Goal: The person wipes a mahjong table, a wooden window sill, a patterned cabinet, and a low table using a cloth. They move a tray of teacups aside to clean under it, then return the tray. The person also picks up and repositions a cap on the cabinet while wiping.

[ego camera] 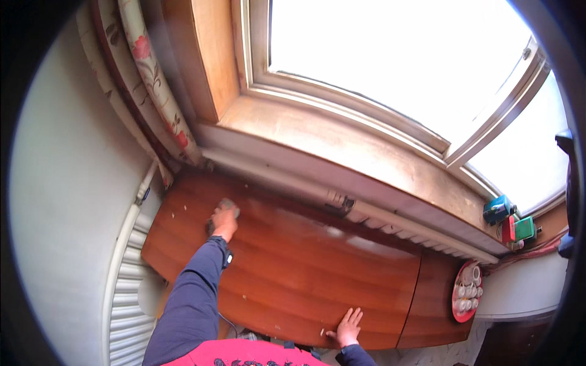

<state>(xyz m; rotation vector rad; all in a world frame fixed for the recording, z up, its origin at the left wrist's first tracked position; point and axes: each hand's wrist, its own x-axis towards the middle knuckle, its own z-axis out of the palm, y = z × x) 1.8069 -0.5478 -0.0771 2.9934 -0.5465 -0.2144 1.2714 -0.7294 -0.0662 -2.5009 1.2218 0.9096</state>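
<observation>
A long, glossy wooden table stretches below the window. My left hand presses a greyish cloth or pad against the tabletop near its far left part; most of that item is hidden under the palm. At the table's near edge, right of centre, my right hand rests with its fingers spread and holds nothing. Small pale specks lie on the wood, one beside my right thumb and others near the left end.
A red tray of cups stands at the table's right end. Boxes sit on the wooden windowsill. Radiators line the left wall and the window wall. Floral curtains hang at the left corner.
</observation>
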